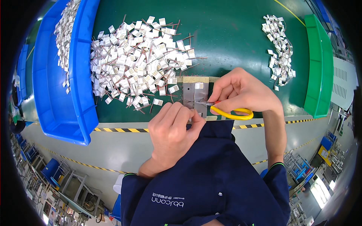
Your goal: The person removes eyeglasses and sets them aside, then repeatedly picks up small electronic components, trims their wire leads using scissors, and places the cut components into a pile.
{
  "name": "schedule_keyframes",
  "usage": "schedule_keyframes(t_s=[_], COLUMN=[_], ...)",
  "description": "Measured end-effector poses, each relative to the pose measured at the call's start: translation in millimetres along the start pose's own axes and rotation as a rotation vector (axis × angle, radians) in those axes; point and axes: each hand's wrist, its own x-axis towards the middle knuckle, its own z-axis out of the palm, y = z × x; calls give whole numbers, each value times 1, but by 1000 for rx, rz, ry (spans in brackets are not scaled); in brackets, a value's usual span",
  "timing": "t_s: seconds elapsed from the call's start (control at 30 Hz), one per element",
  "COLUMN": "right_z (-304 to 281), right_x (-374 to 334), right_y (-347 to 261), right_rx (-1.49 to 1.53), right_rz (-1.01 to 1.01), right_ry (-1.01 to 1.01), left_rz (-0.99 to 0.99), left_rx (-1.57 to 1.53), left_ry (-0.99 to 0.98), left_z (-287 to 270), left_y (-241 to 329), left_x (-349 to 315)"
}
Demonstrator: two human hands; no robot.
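My right hand (250,92) grips small scissors with yellow loop handles (235,116) and a bit of red near the pivot. Their thin blades point left, over a small metal plate (188,97) at the table's front edge. On that plate lies a white connector (199,86) with a thin wire leading down toward me. My left hand (171,126) is closed, its thumb and forefinger pinching the wire's lower end just in front of the blade tips. The fingertips partly hide the wire there.
A large heap of white connectors with thin wires (132,60) covers the green table (230,34) to the left. Beyond it stands a blue bin (81,71) holding more connectors. At right, a smaller pile (281,49) lies beside a green bin (316,67).
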Motion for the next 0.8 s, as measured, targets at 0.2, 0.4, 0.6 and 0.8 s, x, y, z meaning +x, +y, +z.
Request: schedule_keyframes(t_s=[0.2, 0.4, 0.6, 0.8], right_z=[-3, -1, 0, 36], right_x=[-1, -4, -20, -18], right_y=[-2, -5, -16, 9], right_rx=[-22, -91, -36, 233], right_rz=[50, 64, 28, -327], right_ry=[-39, 10, -2, 321], left_rz=[16, -50, -353, -573], left_rx=[7, -80, -438, -970], left_ry=[0, -98, -77, -66], left_z=[0, -3, -14, -12], left_y=[0, 6, 5, 6], left_x=[-1, -5, -3, -1])
